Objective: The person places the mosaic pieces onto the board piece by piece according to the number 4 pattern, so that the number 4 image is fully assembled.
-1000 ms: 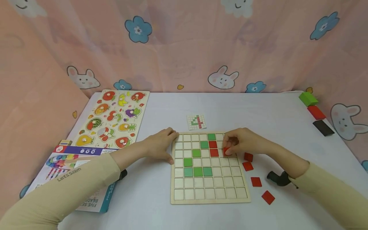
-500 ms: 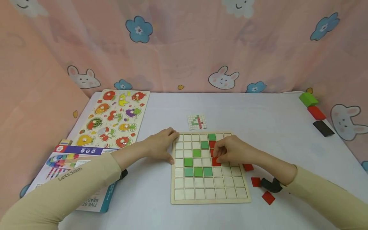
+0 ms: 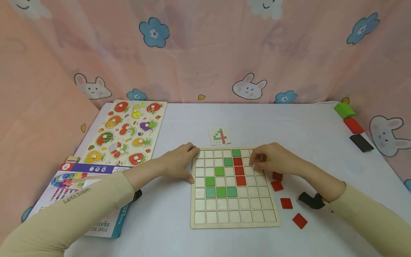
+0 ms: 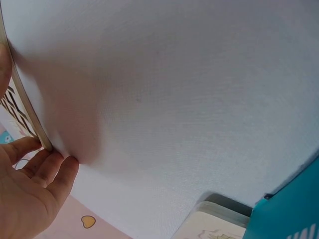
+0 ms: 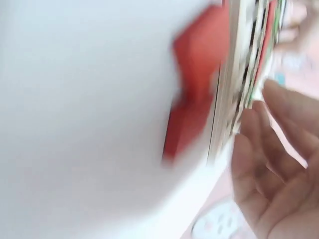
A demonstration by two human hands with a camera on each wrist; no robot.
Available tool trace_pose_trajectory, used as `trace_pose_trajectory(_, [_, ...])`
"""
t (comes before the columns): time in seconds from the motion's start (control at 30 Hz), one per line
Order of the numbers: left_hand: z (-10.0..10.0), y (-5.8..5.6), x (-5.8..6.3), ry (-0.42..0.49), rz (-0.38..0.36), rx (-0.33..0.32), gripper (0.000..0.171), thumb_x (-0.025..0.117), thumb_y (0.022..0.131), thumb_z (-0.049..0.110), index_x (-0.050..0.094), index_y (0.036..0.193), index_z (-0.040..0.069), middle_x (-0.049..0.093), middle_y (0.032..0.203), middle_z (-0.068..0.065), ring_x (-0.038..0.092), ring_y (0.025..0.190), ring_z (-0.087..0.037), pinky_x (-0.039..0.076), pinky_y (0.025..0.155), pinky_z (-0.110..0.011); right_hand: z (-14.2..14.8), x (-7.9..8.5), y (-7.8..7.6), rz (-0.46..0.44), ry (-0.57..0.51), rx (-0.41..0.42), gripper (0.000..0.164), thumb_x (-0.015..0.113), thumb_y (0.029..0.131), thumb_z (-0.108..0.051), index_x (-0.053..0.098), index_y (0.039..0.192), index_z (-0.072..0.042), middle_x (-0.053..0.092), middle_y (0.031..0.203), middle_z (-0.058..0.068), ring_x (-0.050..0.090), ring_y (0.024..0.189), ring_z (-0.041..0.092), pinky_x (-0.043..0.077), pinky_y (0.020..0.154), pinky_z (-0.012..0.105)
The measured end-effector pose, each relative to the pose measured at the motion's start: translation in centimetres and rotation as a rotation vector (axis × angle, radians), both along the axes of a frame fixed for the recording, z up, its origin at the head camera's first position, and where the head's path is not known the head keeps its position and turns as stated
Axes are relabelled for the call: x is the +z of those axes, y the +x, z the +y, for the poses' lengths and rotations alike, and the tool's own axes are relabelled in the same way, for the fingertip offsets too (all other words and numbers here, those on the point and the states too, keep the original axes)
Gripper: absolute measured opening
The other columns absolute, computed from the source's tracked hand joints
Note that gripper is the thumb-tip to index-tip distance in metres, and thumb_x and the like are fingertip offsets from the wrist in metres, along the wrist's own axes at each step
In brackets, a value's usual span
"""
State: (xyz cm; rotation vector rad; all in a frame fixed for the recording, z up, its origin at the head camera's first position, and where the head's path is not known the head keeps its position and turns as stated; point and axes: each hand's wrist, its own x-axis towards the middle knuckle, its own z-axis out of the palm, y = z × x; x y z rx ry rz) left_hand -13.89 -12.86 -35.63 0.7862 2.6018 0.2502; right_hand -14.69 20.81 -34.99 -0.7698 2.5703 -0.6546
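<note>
A pale wooden grid board (image 3: pixel 236 225) lies on the white table with green and red square tiles in some cells. One column holds red tiles, the lowest being this red tile (image 3: pixel 240 181). At the board's left edge my left hand (image 3: pixel 178 160) rests, fingertips at the upper corner and thumb lower along the side. In the left wrist view the fingers (image 4: pixel 60 179) touch that corner. My right hand (image 3: pixel 273 159) is over the board's right side, fingers loosely bent with no tile showing between them. Loose red tiles, including this stacked pair (image 3: pixel 277 176), lie beside the board.
A small pattern card (image 3: pixel 219 136) lies behind the board. On the left are a fruit puzzle board (image 3: pixel 125 134) and a boxed set (image 3: pixel 106 226). Green, red and black blocks (image 3: pixel 361 142) stand at the far right edge. A patterned pink cloth hangs behind.
My right hand has put a red tile in the column under the other two, let go and moved back to the right. The left hand has stayed at the board's edge.
</note>
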Motion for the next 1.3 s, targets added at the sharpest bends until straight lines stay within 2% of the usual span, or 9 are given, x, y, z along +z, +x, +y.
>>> trace_pose_trajectory(0.1, [0.0,0.0,0.1,0.002,0.003,-0.005,0.102,0.083,0.074,0.048,0.034,0.152,0.005,0.041,0.149,-0.015,0.046,0.134,-0.028,0.050,0.105,-0.046,2.2,0.2,-1.0,-0.058,0.039,0.014,0.014,0.073,0.086,-0.013,0.071,0.096,-0.023,0.066,0.087,-0.007,0.057,0.083,0.012,0.051,0.069,0.023])
trace_pose_trajectory(0.23, [0.0,0.1,0.1,0.004,-0.001,-0.004,0.102,0.083,0.075,0.049,0.033,0.152,0.005,0.040,0.149,-0.015,0.045,0.135,-0.028,0.049,0.106,-0.046,4.8,0.1,-1.9,-0.193,0.052,0.076,0.029,0.073,0.082,-0.006,0.070,0.103,-0.026,0.066,0.097,-0.006,0.057,0.091,0.016,0.051,0.076,0.023])
trace_pose_trajectory(0.33, [0.0,0.1,0.1,0.004,-0.004,-0.001,0.102,0.083,0.075,0.049,0.033,0.152,0.005,0.040,0.150,-0.015,0.045,0.136,-0.029,0.048,0.107,-0.046,6.1,-0.2,-2.1,-0.283,0.034,0.112,0.036,0.077,0.077,-0.004,0.069,0.104,-0.026,0.063,0.101,-0.002,0.054,0.094,0.018,0.050,0.076,0.024])
trace_pose_trajectory(0.43, [-0.1,0.1,0.1,0.001,-0.001,0.000,0.102,0.083,0.075,0.049,0.033,0.152,0.005,0.040,0.150,-0.015,0.044,0.136,-0.029,0.048,0.108,-0.046,6.8,-0.6,-2.0,-0.320,0.010,0.127,0.037,0.082,0.074,-0.009,0.068,0.102,-0.027,0.060,0.102,0.000,0.052,0.094,0.019,0.050,0.073,0.024])
trace_pose_trajectory(0.67, [-0.1,0.0,0.0,0.009,0.005,-0.003,0.102,0.083,0.074,0.048,0.033,0.152,0.005,0.040,0.150,-0.015,0.045,0.136,-0.029,0.047,0.109,-0.045,7.0,-1.4,-1.8,-0.274,-0.013,0.140,0.031,0.084,0.074,-0.017,0.072,0.097,-0.033,0.060,0.102,-0.004,0.053,0.093,0.017,0.049,0.074,0.023])
trace_pose_trajectory(0.9, [-0.1,0.1,-0.1,0.015,0.002,-0.002,0.102,0.083,0.075,0.048,0.033,0.152,0.005,0.040,0.150,-0.015,0.045,0.135,-0.029,0.048,0.108,-0.045,6.9,-1.7,-1.7,-0.178,-0.029,0.156,0.027,0.084,0.074,-0.012,0.066,0.088,-0.027,0.061,0.090,-0.007,0.054,0.081,0.013,0.049,0.068,0.022])
trace_pose_trajectory(1.03, [0.0,0.1,-0.1,0.013,0.001,-0.001,0.102,0.083,0.074,0.048,0.033,0.152,0.005,0.040,0.150,-0.015,0.045,0.135,-0.029,0.048,0.108,-0.046,6.6,-1.3,-1.6,-0.148,-0.001,0.127,0.027,0.082,0.074,-0.008,0.062,0.082,-0.024,0.060,0.080,-0.008,0.055,0.077,0.011,0.049,0.066,0.022])
trace_pose_trajectory(1.13, [0.0,0.1,0.0,0.011,0.000,0.000,0.102,0.083,0.075,0.048,0.033,0.152,0.005,0.040,0.150,-0.015,0.045,0.135,-0.028,0.048,0.107,-0.046,6.2,-0.7,-1.6,-0.128,0.009,0.100,0.024,0.082,0.076,-0.011,0.062,0.080,-0.024,0.062,0.078,-0.010,0.056,0.077,0.009,0.051,0.068,0.022])
trace_pose_trajectory(1.3, [0.0,0.1,0.0,0.008,0.003,-0.003,0.101,0.083,0.075,0.048,0.033,0.152,0.005,0.040,0.149,-0.015,0.045,0.134,-0.029,0.048,0.107,-0.045,5.0,0.0,-1.3,-0.087,-0.061,0.084,0.019,0.083,0.078,-0.019,0.066,0.083,-0.025,0.067,0.078,-0.012,0.059,0.075,0.007,0.054,0.070,0.022])
